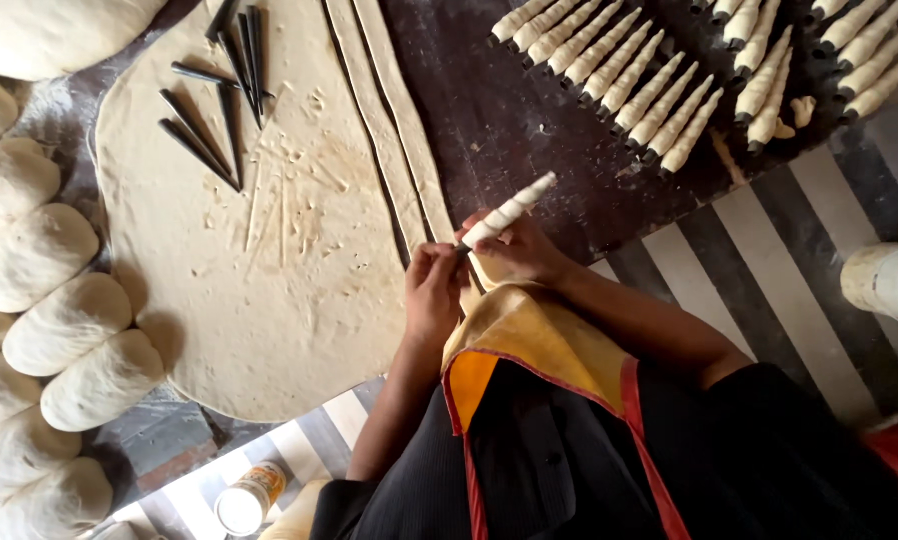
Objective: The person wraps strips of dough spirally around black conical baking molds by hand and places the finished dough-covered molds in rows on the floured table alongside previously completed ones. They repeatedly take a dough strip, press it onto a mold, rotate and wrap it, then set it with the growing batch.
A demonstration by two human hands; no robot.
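Both my hands are on a dough-wrapped cone (509, 212) that points up and to the right. My right hand (524, 255) grips its lower part, and my left hand (434, 290) pinches its narrow end. They hover over the near ends of two long dough strips (394, 120) lying beside a large rolled-out dough sheet (269, 260). Several bare dark metal cones (219, 110) lie on the far part of that sheet. Rows of finished dough-wrapped cones (619, 70) rest on the dark wooden board (529, 130) at the upper right.
Several round dough balls (59, 320) line the left edge, with a larger lump (49, 30) at the top left. A small can (249, 495) stands near my left elbow. A white container (889, 280) sits at the right on a striped mat (759, 260).
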